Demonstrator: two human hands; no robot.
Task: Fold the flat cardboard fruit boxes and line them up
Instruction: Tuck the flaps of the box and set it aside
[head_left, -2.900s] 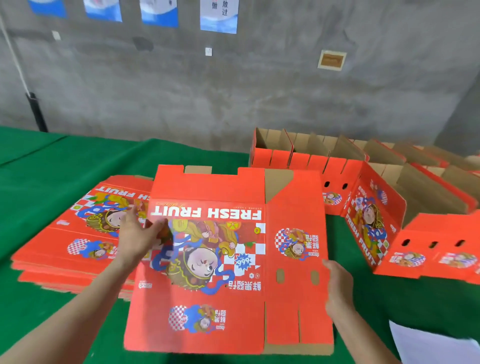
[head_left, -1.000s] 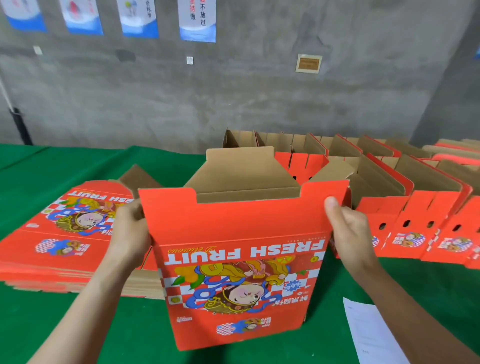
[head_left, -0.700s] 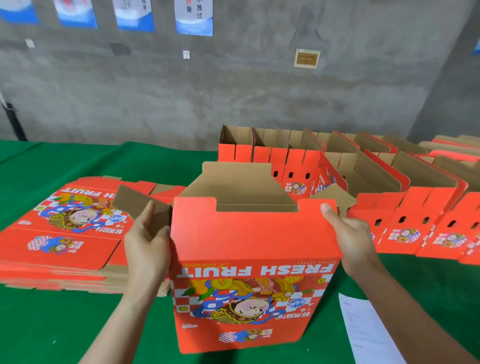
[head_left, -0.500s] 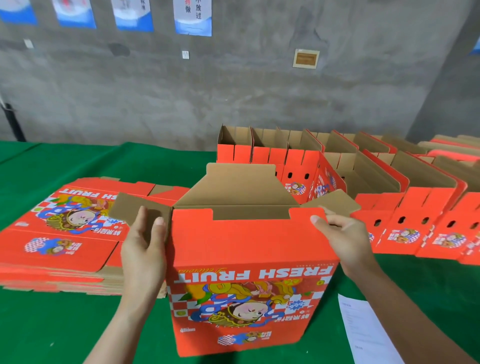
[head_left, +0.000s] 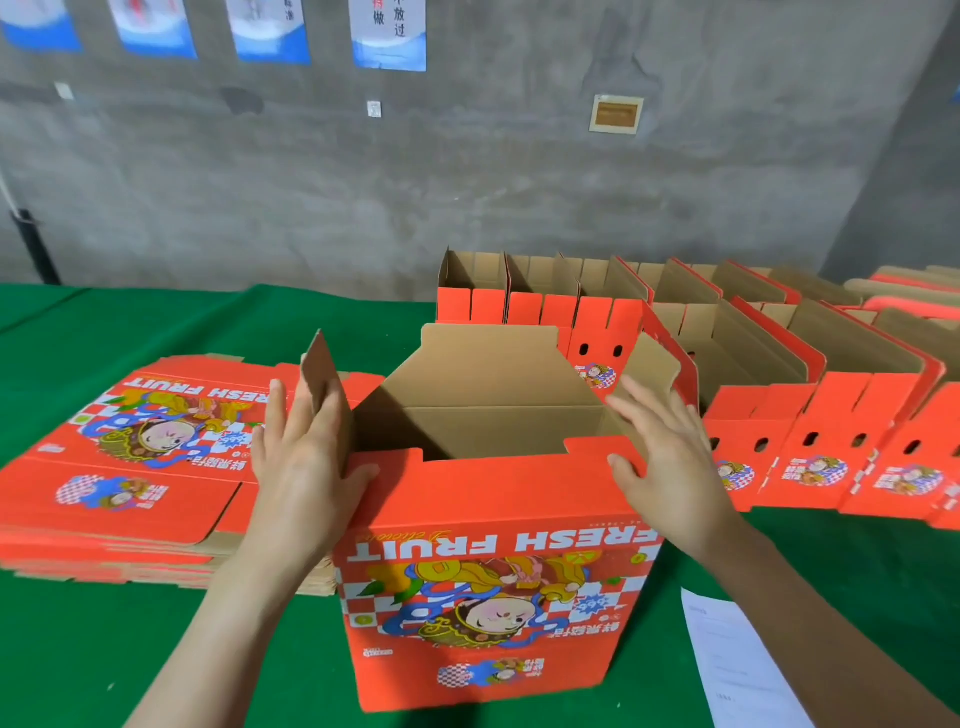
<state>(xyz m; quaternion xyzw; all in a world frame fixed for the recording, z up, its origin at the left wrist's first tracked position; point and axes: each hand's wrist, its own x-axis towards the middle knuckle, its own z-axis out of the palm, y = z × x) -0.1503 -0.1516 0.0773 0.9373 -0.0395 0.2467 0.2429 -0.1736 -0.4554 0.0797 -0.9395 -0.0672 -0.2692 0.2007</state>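
An opened red cardboard fruit box (head_left: 493, 519) stands upright on the green desk (head_left: 104, 649) between the two hands, its printed "FRESH FRUIT" front facing the person and reading upside down. The top is open, showing the brown inside.

The left hand (head_left: 306, 457) lies flat against the box's left side. Its fingers are straight and together along the raised left flap (head_left: 322, 384), and its thumb rests on the rim of the front panel. The right hand (head_left: 670, 467) is spread wide with straight fingers against the right flap (head_left: 654, 369), which leans outward, and its thumb touches the front panel's corner. Neither hand curls round anything. The rear flap (head_left: 488, 358) stands up beyond both hands.

Just left of the left hand lies a stack of flat boxes (head_left: 140, 467), printed side up. Beyond and to the right of the right hand, a row of folded boxes (head_left: 831, 441) stands side by side, tops open. A white sheet of paper (head_left: 737, 665) lies on the desk beside the right forearm.
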